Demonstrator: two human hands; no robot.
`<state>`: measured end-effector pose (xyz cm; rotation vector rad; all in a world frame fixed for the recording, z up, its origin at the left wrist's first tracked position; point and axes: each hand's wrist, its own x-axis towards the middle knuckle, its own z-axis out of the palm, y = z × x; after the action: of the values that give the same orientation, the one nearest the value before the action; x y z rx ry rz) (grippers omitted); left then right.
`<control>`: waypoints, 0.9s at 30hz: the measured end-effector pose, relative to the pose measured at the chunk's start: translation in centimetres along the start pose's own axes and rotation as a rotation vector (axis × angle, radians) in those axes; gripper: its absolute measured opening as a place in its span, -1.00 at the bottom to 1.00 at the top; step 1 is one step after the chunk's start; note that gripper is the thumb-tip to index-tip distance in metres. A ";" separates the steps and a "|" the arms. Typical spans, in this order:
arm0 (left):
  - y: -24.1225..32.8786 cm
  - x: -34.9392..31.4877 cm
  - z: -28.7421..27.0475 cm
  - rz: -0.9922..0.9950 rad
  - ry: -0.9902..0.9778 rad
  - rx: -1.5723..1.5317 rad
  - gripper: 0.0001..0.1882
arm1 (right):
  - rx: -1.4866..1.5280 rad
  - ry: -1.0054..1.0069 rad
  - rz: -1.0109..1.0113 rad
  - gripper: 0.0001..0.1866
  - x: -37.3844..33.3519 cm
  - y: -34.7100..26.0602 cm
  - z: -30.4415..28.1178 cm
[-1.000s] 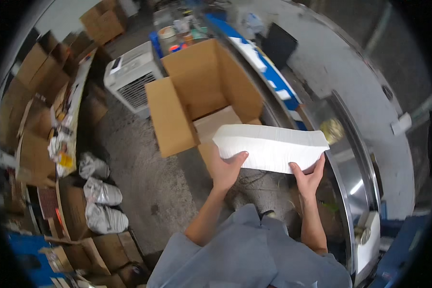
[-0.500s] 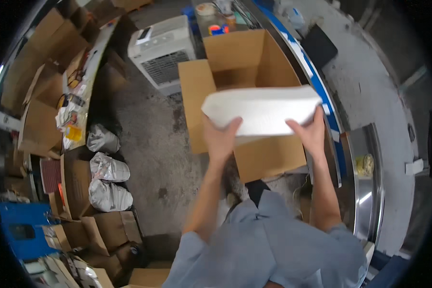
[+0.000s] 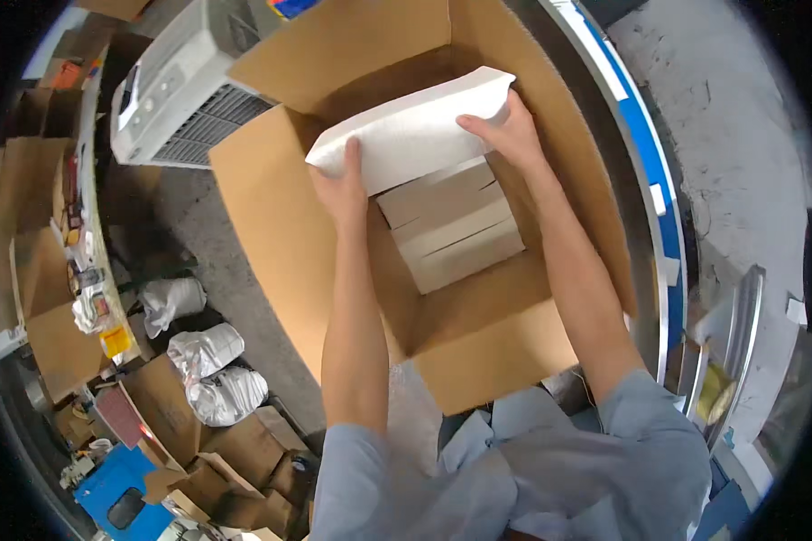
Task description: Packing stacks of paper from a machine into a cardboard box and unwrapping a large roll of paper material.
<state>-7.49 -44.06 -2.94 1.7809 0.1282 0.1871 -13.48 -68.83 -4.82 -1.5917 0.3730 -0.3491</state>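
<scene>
Two hands, the left hand (image 3: 341, 187) and right hand (image 3: 516, 140), hold one white pack (image 3: 415, 131). One big box (image 3: 487, 370) has more packs (image 3: 465, 225) inside, too covered to count. Three silver bags (image 3: 227, 397) and one grey cooler (image 3: 176, 83) sit past its left edge.

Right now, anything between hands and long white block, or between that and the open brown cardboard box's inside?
Nothing visible: left hand and right hand hold the long white block over the brown cardboard box; white rectangular blocks lie inside.
</scene>
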 end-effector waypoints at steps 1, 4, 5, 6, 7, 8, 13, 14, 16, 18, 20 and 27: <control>-2.0 1.2 1.5 -0.015 0.019 0.097 -0.33 | -0.111 0.032 0.006 -0.20 1.9 2.7 0.5; -8.2 4.5 5.3 -0.234 -0.015 0.075 -0.32 | -0.169 0.045 0.040 -0.16 5.7 9.8 0.8; -11.1 6.7 5.2 -0.183 0.047 0.137 -0.32 | -0.160 0.053 0.053 -0.14 6.8 11.3 2.6; -13.9 8.1 4.8 -0.183 0.065 0.158 -0.32 | -0.152 0.059 0.065 -0.12 7.7 12.6 4.3; -15.7 8.2 7.5 -0.245 0.090 0.047 -0.30 | -0.294 0.094 0.153 -0.07 9.4 16.8 2.8; -17.4 8.6 8.7 -0.293 0.133 -0.039 -0.28 | -0.302 0.092 0.162 -0.07 10.5 19.0 2.8; -25.8 10.6 11.6 -0.427 0.105 0.187 -0.27 | -0.394 -0.021 0.220 -0.07 13.2 27.6 3.7; -27.3 10.6 12.5 -0.483 0.092 0.248 -0.27 | -0.391 -0.053 0.164 -0.03 13.6 29.3 3.2; -31.8 10.4 11.8 -0.470 0.107 0.415 -0.28 | -0.444 -0.106 0.177 0.02 12.5 31.5 4.8; -36.0 9.9 10.9 -0.454 0.113 0.576 -0.28 | -0.500 -0.154 0.185 0.08 11.6 33.6 5.8; -39.7 8.5 11.3 -0.459 -0.078 0.587 -0.29 | -0.696 -0.202 0.084 0.05 10.0 37.7 4.5; -46.6 8.3 8.6 -0.494 -0.428 0.655 -0.30 | -0.895 -0.493 0.355 0.22 9.4 41.9 3.4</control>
<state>3.06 -40.63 -49.77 2.3244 0.3426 -0.6586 -4.66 -71.88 -46.84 -2.3423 0.4426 0.5648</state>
